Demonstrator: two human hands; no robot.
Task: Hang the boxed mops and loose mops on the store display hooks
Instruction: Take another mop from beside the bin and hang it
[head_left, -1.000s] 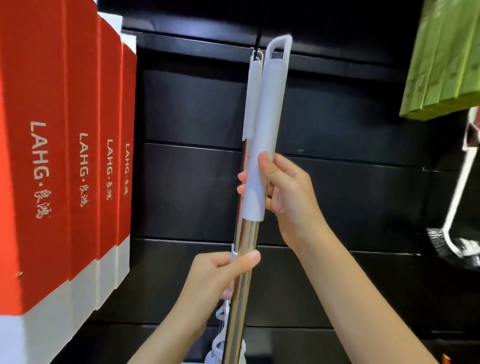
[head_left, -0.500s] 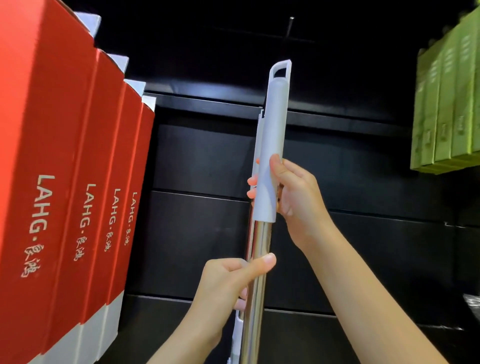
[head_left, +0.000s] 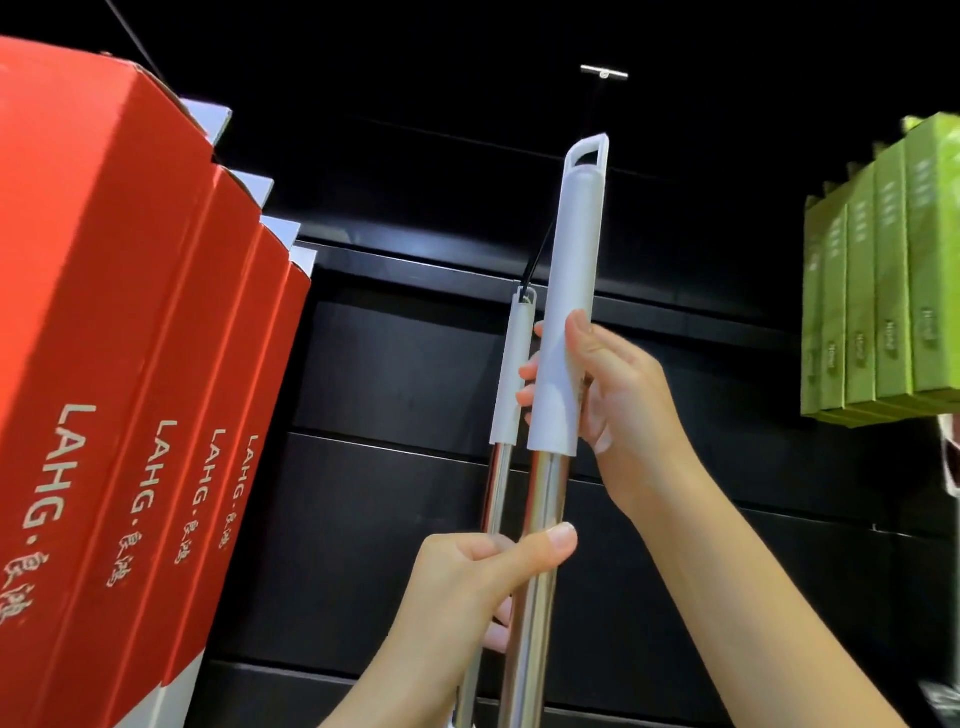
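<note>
I hold a loose mop upright by its pole. Its white plastic grip (head_left: 574, 270) ends in a hanging loop just below the tip of a black display hook (head_left: 603, 75). My right hand (head_left: 618, 400) grips the lower part of the white grip. My left hand (head_left: 483, 577) holds the steel pole (head_left: 540, 613) lower down, thumb across it. A second mop (head_left: 511, 374) hangs on the same hook rod behind, close to the left of the held one. Its loop is on the rod.
Several red LAHG mop boxes (head_left: 130, 389) hang in a row at the left. Green boxes (head_left: 883, 280) hang at the right. A black slatted wall panel (head_left: 405, 364) lies behind everything.
The held mop has risen, so its loop now reaches near the hook's tip. The view has tilted upward, and the hook's end has come into sight. Both hands keep their grip.
</note>
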